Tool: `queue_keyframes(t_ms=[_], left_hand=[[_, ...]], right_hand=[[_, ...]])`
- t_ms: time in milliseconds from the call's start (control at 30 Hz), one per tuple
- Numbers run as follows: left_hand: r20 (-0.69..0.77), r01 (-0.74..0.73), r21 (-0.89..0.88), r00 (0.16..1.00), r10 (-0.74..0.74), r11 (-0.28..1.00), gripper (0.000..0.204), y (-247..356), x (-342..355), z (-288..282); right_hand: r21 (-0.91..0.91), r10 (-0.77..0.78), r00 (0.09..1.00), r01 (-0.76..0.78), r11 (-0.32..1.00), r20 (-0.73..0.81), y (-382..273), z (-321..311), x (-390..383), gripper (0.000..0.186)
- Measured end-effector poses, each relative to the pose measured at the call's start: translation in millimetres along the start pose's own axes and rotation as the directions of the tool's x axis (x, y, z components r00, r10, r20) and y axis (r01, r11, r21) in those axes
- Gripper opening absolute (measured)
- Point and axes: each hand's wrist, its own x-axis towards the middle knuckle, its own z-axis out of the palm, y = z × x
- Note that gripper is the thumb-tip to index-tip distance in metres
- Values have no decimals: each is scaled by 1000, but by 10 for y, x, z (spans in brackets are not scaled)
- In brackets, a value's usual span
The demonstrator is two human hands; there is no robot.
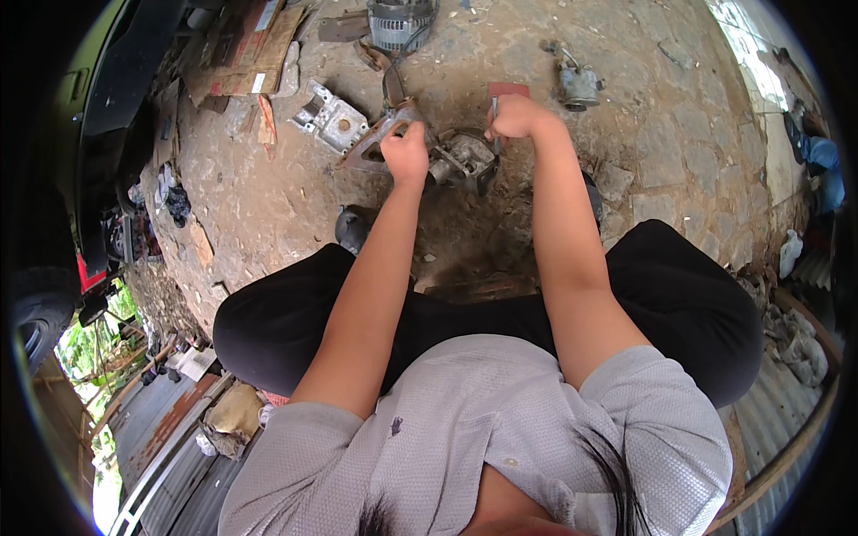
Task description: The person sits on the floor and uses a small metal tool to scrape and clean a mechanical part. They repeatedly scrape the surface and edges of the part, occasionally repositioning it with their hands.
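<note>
My left hand (407,156) is closed on the edge of a rusty, roughly triangular metal bracket (362,154), its thumb on top. Just right of it, on the ground between my feet, lies a greasy grey metal engine part (467,155) with a round opening at its left. My right hand (518,119) is closed around a thin metal tool (495,114) beside that part; its lower end is partly hidden by the fingers, so its kind is unclear. A flat reddish piece (511,89) lies just beyond the right hand.
A cast aluminium housing (335,121) lies beyond the bracket. Farther off are an alternator-like part (402,25) and a small cylindrical metal part (578,87). Flattened cardboard (250,54) lies at far left, near a green vehicle (85,76). The stone floor is uneven.
</note>
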Motion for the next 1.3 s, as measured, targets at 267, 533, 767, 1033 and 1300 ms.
queue_keyframes(t_ms=[267, 533, 767, 1033, 1300], left_hand=[[-47, 49, -121, 997, -55, 991, 14, 23, -5, -44], [63, -5, -123, 998, 13, 992, 17, -34, -51, -218], [151, -61, -109, 986, 77, 992, 18, -169, -61, -435], [186, -27, -119, 981, 49, 992, 15, -206, -151, -566], [406, -412, 241, 865, 294, 879, 15, -118, -201, -398]], right_hand=[[84, -88, 948, 119, 989, -305, 324, 243, 79, 27], [224, -63, 996, 74, 972, -56, 388, 93, 32, 32], [293, -136, 991, 136, 946, -21, 427, 218, 75, 27], [342, -212, 948, 123, 932, 237, 410, 295, 129, 26], [286, -145, 988, 123, 950, 59, 294, 258, 138, 25]])
